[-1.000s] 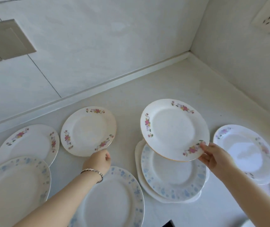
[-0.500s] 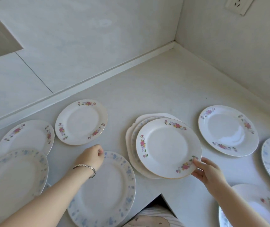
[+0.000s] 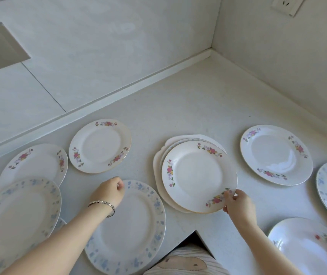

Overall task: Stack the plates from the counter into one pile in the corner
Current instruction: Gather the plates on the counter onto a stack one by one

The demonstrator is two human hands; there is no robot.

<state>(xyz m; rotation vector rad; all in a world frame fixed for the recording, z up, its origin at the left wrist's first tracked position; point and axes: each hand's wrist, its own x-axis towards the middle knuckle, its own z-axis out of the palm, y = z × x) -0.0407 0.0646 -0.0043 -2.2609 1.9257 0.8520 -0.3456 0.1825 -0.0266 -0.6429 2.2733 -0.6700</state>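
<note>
A pile of plates sits mid-counter (single plates flank it left and right).

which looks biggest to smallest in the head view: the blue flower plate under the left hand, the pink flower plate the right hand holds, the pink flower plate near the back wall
1. Blue-flower plate, though nearest the camera.
2. Held pink-flower plate.
3. Pink-flower plate by the wall.

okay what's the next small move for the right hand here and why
Probably let go of the pink-flowered plate: it already lies on the pile, with the right hand pinching its near rim. The left hand rests on the blue-flowered plate, likely next.
</note>
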